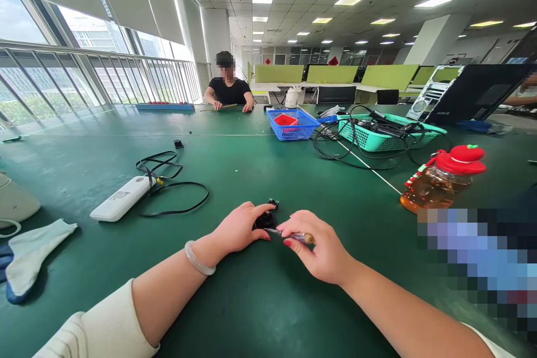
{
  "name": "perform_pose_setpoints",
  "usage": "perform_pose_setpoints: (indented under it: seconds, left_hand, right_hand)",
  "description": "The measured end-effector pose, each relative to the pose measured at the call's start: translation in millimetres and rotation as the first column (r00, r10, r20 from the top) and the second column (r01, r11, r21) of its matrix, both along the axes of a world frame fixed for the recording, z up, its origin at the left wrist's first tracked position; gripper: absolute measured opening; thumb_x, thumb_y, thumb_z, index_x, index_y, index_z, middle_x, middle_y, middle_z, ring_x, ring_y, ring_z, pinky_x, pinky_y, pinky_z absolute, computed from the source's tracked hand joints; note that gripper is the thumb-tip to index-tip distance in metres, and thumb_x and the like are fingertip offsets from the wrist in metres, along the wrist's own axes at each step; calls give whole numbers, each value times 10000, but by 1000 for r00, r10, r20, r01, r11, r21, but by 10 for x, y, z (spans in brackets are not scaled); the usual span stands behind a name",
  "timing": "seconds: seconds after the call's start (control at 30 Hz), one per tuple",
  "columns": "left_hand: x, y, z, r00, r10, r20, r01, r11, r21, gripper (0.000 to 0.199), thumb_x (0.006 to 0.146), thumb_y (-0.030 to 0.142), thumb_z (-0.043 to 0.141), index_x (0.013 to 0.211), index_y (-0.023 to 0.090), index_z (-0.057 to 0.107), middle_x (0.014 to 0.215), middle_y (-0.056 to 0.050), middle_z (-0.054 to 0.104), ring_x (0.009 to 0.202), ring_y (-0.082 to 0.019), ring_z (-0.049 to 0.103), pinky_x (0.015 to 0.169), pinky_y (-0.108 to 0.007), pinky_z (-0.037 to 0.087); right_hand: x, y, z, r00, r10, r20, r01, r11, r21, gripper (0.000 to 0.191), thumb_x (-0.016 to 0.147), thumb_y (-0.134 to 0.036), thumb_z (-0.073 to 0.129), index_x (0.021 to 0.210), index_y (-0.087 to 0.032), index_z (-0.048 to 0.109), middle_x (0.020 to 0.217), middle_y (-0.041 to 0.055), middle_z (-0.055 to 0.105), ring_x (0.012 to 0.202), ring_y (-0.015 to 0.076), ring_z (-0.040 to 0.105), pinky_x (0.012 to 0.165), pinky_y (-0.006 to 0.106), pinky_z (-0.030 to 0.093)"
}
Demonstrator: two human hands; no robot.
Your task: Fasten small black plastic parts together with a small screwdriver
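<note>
At the near middle of the green counter (268,313), a small black part (265,221) lies between the person's two hands. The left hand (240,229) has its fingers clamped on the part, index finger along the far side and thumb along the near side. The right hand (318,247) has its fingers closed around a slim tool (309,238), its thin tip directed left at the part; actual contact cannot be confirmed. A small dark piece (274,202) sits just beyond the part; whether the two are joined cannot be told. To the left lies a white device (122,199) with a looped black cable (206,197). To the right stands a red-lidded bottle (440,184) of amber liquid. Farther back are a blue basket (289,134) containing a red tray (286,120), and a green basket (369,141) loaded with black cords (380,127). A co-worker (230,88) is seated at the far edge.
</note>
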State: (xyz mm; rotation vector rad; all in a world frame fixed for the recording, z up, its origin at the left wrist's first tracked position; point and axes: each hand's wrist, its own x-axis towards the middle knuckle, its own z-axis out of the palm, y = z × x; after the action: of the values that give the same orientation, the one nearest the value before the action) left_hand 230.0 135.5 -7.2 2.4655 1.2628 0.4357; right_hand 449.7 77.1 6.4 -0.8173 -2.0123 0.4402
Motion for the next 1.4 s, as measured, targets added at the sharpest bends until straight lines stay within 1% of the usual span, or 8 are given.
perform_pose_setpoints:
  seconds: [0.17,0.4,0.53,0.87,1.0,1.17,1.27,1.4]
  left_hand:
    - [5,-8,3,1000,-13,3,13,1000,0,651,809,423,705,1407,291,484,961,-62,612,953,-245,599,865,-366,497]
    - [15,-38,26,999,-28,20,27,999,29,610,823,377,692,1391,278,491,996,-67,643,961,-238,605,885,-378,499]
    - [20,-50,36,999,-36,24,36,999,34,598,829,366,681,1387,262,491,1028,-78,660,969,-243,606,885,-390,502]
    - [6,-40,6,990,-86,109,76,993,94,427,863,321,620,1278,245,554,1205,-71,672,1086,-238,611,983,-415,487]
    - [14,-54,47,983,-87,164,67,990,121,395,877,290,595,1267,238,558,1266,-75,651,1148,-238,599,1025,-412,477]
    - [24,-66,79,969,-108,222,70,983,173,386,904,240,538,1289,237,540,1307,-84,615,1201,-232,568,1065,-413,461]
    - [29,-54,62,971,-44,235,-10,974,226,381,933,232,478,1309,234,537,1320,-97,582,1228,-236,542,1094,-426,441]
    - [10,-10,3,973,166,159,-203,947,250,386,940,209,410,1275,222,601,1353,-115,535,1225,-279,534,1064,-473,464]
  right_hand:
    - [-26,13,9,992,-7,126,-3,997,79,64,891,-229,599,928,-270,633,907,18,750,870,220,667,873,445,539]
    - [18,-12,62,996,-61,-70,70,989,129,97,899,-196,567,929,-265,628,923,25,742,862,198,673,828,386,552]
    - [31,20,35,980,-177,-93,182,981,59,82,910,-233,564,904,-255,643,916,43,734,856,203,684,778,364,568]
    - [35,60,-10,967,-245,-73,236,966,-109,141,913,-331,557,914,-247,670,946,53,744,881,216,697,788,360,573]
    - [40,67,-27,976,-208,-68,200,973,-114,122,910,-328,573,917,-254,671,961,40,748,883,207,703,795,351,574]
    - [33,24,-8,991,-85,-103,84,996,-15,74,906,-268,584,921,-252,655,978,38,742,913,197,698,832,344,571]
    - [45,26,8,978,-104,-183,102,995,-20,88,922,-277,568,914,-241,648,992,60,720,928,200,690,834,342,569]
    - [92,144,-51,920,-248,-305,209,966,-154,160,937,-348,547,882,-229,639,999,72,690,940,207,680,862,362,555]
